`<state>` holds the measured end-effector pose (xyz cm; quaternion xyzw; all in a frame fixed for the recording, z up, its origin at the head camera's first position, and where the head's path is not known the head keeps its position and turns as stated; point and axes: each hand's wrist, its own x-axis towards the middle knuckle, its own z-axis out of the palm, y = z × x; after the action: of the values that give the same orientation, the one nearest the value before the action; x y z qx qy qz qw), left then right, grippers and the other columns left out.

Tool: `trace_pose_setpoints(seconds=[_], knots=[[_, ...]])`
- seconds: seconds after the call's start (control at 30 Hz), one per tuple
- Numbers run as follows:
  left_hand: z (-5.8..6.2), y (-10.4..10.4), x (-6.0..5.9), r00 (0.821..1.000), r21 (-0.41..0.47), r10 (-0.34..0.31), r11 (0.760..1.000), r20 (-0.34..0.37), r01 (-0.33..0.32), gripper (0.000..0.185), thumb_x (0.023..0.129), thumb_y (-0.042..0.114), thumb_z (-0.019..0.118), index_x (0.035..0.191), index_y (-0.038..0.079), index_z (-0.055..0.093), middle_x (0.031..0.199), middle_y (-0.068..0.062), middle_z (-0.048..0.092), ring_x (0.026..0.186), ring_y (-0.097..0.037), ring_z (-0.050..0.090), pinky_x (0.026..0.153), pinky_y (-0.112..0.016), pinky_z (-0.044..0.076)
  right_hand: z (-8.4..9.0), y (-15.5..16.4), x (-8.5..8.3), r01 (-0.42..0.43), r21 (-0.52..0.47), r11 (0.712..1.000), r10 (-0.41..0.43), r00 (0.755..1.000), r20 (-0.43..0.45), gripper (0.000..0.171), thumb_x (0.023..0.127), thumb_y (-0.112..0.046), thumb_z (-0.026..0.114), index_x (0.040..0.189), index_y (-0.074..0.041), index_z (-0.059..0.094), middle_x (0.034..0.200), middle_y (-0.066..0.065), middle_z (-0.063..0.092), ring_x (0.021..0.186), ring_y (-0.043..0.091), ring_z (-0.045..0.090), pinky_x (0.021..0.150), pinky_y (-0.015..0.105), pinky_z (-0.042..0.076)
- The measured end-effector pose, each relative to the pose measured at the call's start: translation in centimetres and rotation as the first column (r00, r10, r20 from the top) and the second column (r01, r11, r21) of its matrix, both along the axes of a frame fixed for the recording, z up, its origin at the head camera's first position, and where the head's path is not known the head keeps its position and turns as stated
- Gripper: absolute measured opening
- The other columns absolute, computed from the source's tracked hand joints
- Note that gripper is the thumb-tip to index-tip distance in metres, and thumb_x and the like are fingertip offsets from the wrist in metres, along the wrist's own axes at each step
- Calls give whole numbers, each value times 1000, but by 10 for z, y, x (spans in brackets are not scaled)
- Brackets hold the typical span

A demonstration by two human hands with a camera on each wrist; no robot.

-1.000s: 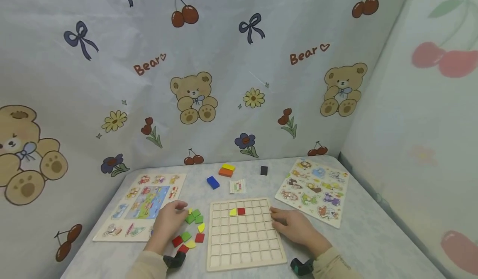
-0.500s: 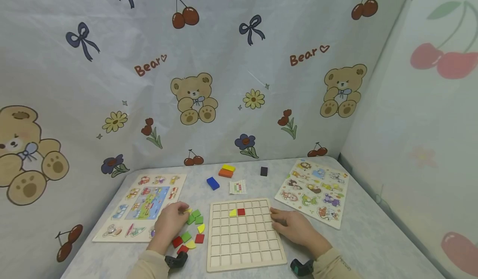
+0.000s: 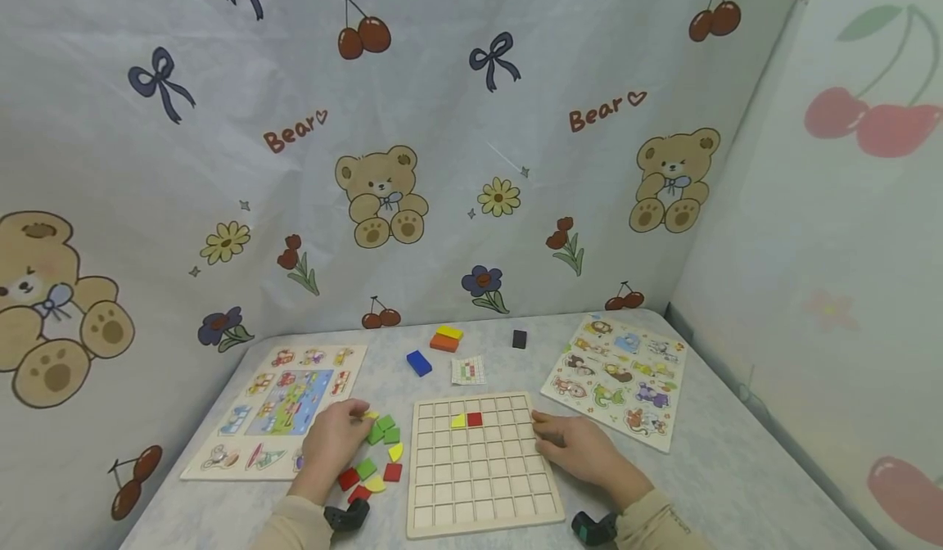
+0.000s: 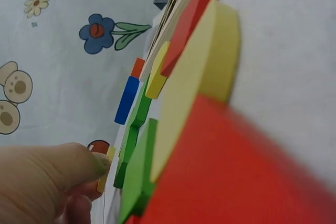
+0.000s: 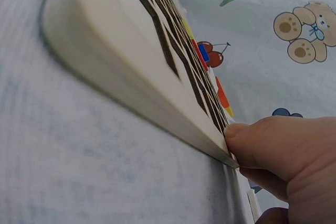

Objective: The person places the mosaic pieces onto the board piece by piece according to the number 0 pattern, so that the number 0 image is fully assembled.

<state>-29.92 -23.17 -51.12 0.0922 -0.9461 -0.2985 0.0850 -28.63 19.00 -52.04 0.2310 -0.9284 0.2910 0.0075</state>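
The left hand [image 3: 337, 439] pinches a yellow tile [image 4: 102, 183] between thumb and finger, just beyond the loose pieces; its full outline is hidden by the fingers. The right hand [image 3: 582, 448] grips the right edge of the wooden grid board [image 3: 482, 484], thumb on top, presumably to steady it. Beside the left hand lie green squares [image 3: 392, 435], red squares [image 3: 394, 472] and yellow quarter-round tiles [image 3: 396, 452], all between it and the board. In the grid, near the far edge, a yellow corner tile [image 3: 458, 421] and a red square tile [image 3: 475, 419] sit side by side. The step in hand seems to be picking out a tile; the next move would call for lifting it over the green squares without nudging them, then turning it to suit a cell. Farther out on the surface [image 3: 737, 484], a small printed card [image 3: 469, 370] (possibly the pattern, though too small to read) lies near a blue block [image 3: 419, 363].
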Motion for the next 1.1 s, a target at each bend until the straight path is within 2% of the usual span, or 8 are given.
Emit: trace_pose_setpoints(seconds=[0.13, 0.23, 0.37, 0.47, 0.57, 0.8, 1.0, 1.1], knots=[[8, 9, -1, 999, 36, -43, 998, -3, 43, 32, 89, 31, 78, 119, 20, 76, 118, 0, 74, 94, -16, 64, 73, -35, 49, 0, 0, 0, 1, -1, 1000, -1, 1000, 2, 38, 100, -34, 67, 130, -11, 72, 146, 1, 61, 132, 29, 60, 104, 51, 49], [15, 22, -1, 995, 41, -104, 994, -3, 104, 31, 90, 32, 78, 119, 22, 76, 118, 2, 74, 92, -14, 62, 73, -34, 49, 0, 0, 1, -4, -3, 1000, 4, 1000, -2, 38, 100, -34, 67, 130, -10, 72, 146, 2, 61, 131, 30, 61, 103, 51, 49], [23, 44, -2, 983, 34, -181, 983, 6, 181, 28, 90, 31, 79, 117, 24, 77, 117, 4, 73, 96, -17, 62, 83, -41, 53, 2, -1, 2, -8, -15, 1000, 8, 1000, 3, 38, 100, -33, 67, 129, -9, 72, 146, 3, 62, 131, 30, 61, 104, 52, 49], [26, 62, -3, 973, 24, -232, 972, 6, 232, 26, 90, 30, 80, 115, 26, 77, 119, 4, 73, 110, -23, 65, 94, -49, 52, 3, -1, 2, -10, -12, 1000, 10, 1000, 5, 39, 100, -34, 67, 129, -9, 72, 146, 4, 61, 131, 30, 61, 104, 53, 49], [27, 77, -7, 957, 20, -290, 957, 2, 290, 27, 90, 29, 81, 116, 26, 77, 120, 4, 73, 122, -28, 63, 101, -53, 50, 2, -1, 2, -11, -5, 1000, 11, 1000, 2, 39, 100, -34, 67, 129, -9, 72, 146, 3, 61, 130, 30, 62, 103, 52, 49], [24, 107, -16, 900, 9, -435, 900, -11, 436, 28, 91, 28, 79, 118, 20, 78, 117, 4, 74, 125, -30, 63, 99, -54, 51, 0, 0, 2, -5, -21, 1000, 6, 1000, 24, 39, 100, -34, 67, 130, -9, 72, 146, 2, 61, 132, 30, 60, 106, 52, 48], [20, 128, -22, 865, -26, -501, 865, 5, 501, 26, 91, 28, 79, 116, 20, 79, 112, 6, 74, 118, -27, 66, 90, -49, 55, 0, 0, 2, -8, -5, 1000, 8, 1000, 8, 40, 99, -35, 68, 130, -10, 72, 146, 2, 62, 131, 30, 61, 105, 52, 48], [18, 136, -26, 849, -59, -528, 848, -8, 527, 25, 91, 27, 79, 116, 20, 79, 110, 7, 75, 112, -24, 68, 85, -44, 56, 1, 1, 0, -15, 7, 1000, 15, 1000, -5, 40, 100, -36, 67, 130, -10, 71, 146, 0, 61, 131, 29, 61, 104, 51, 49]])
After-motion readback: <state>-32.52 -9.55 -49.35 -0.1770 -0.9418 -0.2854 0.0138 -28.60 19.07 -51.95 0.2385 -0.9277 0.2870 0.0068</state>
